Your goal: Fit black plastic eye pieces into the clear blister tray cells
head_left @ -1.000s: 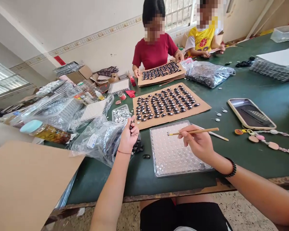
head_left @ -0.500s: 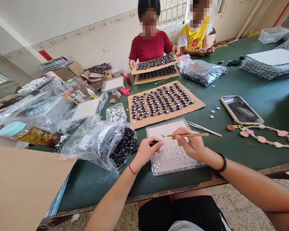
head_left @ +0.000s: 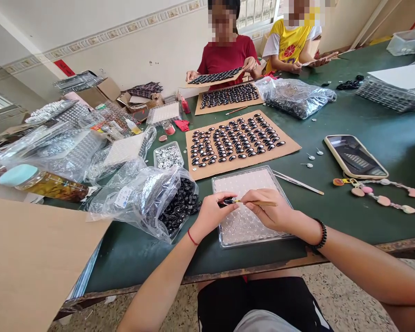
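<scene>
Between the fingertips of my left hand [head_left: 211, 213] is a small black oval piece [head_left: 227, 201], partly covered by the thumb and fingers. My right hand [head_left: 272, 210] is closed around a thin wooden stick [head_left: 265, 203] with a yellowish tip. That tip meets the black piece, where a small shiny disc shows; whether it sticks to the tip or the piece I cannot tell. Under both hands lies a clear plastic tray [head_left: 240, 182] with rows of bumps and a pale sheet. Left of my left hand, a clear bag [head_left: 138, 196] spills more black pieces [head_left: 180, 205].
A cardboard sheet [head_left: 293, 147] with rows of black pieces lies beyond the tray. Around it are a tub of silvery discs [head_left: 168, 157], tweezers [head_left: 299, 182], a phone [head_left: 356, 156] and a bead strap [head_left: 383, 200]. Opposite, a person in red [head_left: 228, 60] lifts another filled sheet.
My right hand has brought the stick's tip left and down onto the black piece, which my left hand now holds more exposed. The person in red has raised the upper sheet off the lower one.
</scene>
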Demonstrator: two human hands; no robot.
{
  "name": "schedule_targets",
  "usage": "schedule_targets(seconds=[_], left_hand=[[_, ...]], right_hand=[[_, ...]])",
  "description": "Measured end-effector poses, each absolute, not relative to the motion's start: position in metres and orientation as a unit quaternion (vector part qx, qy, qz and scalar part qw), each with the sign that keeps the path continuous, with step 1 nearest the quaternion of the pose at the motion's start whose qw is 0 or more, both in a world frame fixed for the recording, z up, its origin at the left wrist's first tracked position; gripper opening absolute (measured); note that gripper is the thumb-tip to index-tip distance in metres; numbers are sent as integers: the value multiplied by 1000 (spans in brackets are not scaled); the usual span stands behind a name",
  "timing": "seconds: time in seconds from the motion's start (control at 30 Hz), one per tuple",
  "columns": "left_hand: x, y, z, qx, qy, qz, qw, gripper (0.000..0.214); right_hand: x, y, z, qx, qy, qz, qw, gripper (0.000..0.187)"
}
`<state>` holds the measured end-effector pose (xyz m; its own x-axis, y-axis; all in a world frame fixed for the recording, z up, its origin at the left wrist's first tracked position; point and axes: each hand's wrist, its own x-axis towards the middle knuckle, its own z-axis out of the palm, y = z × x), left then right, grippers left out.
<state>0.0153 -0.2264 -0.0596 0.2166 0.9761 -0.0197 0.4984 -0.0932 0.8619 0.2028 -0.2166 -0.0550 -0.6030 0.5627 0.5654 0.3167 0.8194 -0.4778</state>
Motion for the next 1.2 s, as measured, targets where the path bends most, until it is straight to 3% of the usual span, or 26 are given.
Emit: schedule_targets(seconds=[0.47, 0.53, 0.7, 0.77, 0.83, 1.0, 1.2], left_hand=[[17, -224, -57, 663, 547, 268, 434, 31], [16, -223, -57, 659, 550, 274, 435, 31], [16, -227, -52, 654, 542, 280, 447, 27], [16, -230, -49, 649, 535, 282, 462, 27], [15, -233, -47, 639, 532, 289, 474, 29], [16, -235, -49, 647, 518, 308, 467, 26], [21, -236, -52, 687, 526, 297, 404, 27]], right_hand=[[201, -216, -57, -291, -886, 181, 312, 23], [200, -212, -55, -301, -862, 254, 318, 24], [201, -193, -55, -319, -602, 648, 340, 31], [202, -189, -56, -301, -518, 727, 336, 33], [201, -189, -57, -309, -520, 721, 338, 34], [195, -199, -52, -366, -683, 533, 340, 17], [192, -204, -53, -375, -703, 516, 315, 14]])
